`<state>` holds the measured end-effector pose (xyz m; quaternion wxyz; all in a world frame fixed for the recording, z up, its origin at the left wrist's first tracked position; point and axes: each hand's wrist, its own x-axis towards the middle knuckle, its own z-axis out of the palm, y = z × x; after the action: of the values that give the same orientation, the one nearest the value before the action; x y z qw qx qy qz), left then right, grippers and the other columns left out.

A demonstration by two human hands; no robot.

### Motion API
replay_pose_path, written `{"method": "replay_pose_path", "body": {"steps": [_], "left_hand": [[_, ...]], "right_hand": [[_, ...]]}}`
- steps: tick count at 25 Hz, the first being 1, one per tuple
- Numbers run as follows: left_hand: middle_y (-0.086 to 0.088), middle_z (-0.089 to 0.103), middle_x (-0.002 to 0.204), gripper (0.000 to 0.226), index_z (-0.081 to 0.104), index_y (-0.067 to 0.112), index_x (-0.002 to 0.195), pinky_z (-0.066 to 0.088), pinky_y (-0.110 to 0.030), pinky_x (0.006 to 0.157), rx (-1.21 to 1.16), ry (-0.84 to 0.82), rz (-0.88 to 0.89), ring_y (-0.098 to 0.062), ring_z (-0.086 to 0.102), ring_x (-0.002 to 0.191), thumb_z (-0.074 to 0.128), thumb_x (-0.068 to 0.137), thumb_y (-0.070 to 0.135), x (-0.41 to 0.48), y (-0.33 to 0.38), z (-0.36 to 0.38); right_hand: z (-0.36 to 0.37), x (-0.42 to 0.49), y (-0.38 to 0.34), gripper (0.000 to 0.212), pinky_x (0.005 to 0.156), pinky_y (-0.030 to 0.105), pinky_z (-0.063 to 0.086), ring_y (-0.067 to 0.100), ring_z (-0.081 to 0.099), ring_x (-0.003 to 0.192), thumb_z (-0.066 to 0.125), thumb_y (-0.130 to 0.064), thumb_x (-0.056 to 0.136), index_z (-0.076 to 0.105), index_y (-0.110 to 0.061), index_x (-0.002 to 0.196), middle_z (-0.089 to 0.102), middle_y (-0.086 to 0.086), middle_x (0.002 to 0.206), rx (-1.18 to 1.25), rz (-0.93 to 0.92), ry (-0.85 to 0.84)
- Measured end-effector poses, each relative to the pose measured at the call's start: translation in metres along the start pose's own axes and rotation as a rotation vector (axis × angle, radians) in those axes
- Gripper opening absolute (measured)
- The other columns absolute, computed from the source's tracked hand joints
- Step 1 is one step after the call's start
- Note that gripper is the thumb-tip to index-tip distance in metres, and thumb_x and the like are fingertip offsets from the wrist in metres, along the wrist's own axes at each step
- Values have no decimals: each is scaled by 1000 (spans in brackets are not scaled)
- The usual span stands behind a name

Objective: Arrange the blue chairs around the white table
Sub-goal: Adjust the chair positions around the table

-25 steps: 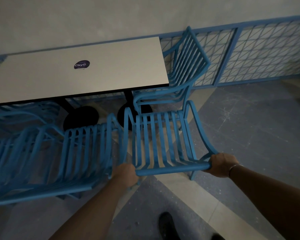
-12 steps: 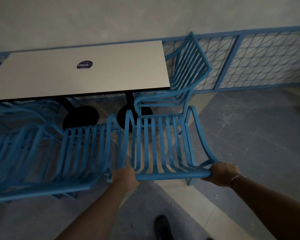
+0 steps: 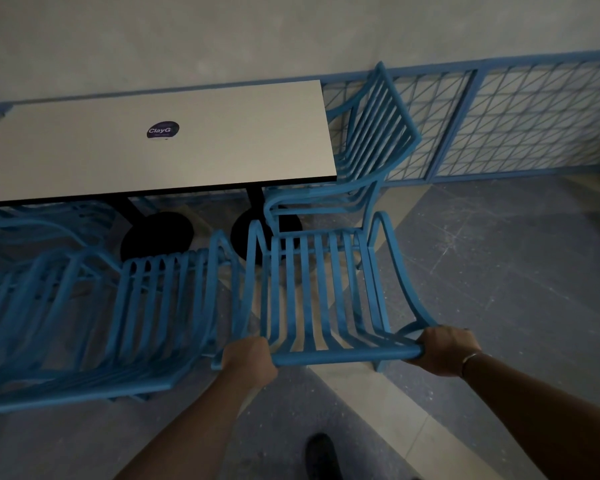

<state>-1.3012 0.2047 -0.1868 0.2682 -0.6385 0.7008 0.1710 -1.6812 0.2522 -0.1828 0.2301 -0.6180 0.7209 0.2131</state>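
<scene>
Facing the white surface point(image 3: 222, 143) with its seat front, the blue slatted metal chair point(image 3: 326, 296) stands near that long edge, top rail parallel to it. Left grip point(image 3: 250, 358) and right grip point(image 3: 447, 351) each curl round one end of the rail; a matching neighbour chair point(image 3: 153, 306) sits close on its left.

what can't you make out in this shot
All head view.
- Legs of the held chair: mostly hidden under its seat.
- Chairs on the left: blurred, cut off by the left edge.
- Sticker small print: too small.
- Left hand, right hand: fingertips hidden behind the rail.
</scene>
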Motion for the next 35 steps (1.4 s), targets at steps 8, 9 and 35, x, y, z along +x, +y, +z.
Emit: {"method": "replay_pose_path", "body": {"steps": [8, 9, 35], "left_hand": [[-2, 69, 103, 38, 68, 18, 105, 56, -34, 78, -34, 21, 3, -23, 67, 92, 65, 78, 43, 7, 4, 0], [-2, 69, 103, 39, 69, 18, 106, 56, -34, 78, -35, 22, 5, -23, 67, 93, 65, 77, 45, 5, 5, 1], [-4, 70, 109, 40, 67, 19, 110, 55, -35, 82, -28, 44, 9, -25, 68, 101, 64, 79, 43, -9, 3, 10]], "right_hand": [[-8, 3, 0, 39, 66, 21, 40, -3, 53, 71, 57, -81, 76, 63, -45, 90, 59, -21, 76, -41, 31, 3], [-8, 1, 1, 39, 65, 19, 39, -3, 54, 71, 58, -80, 77, 64, -45, 92, 59, -21, 77, -40, 27, -3], [7, 3, 2, 28, 91, 35, 52, 6, 60, 88, 58, -48, 85, 67, -35, 109, 61, -15, 89, -79, 88, 41]]}}
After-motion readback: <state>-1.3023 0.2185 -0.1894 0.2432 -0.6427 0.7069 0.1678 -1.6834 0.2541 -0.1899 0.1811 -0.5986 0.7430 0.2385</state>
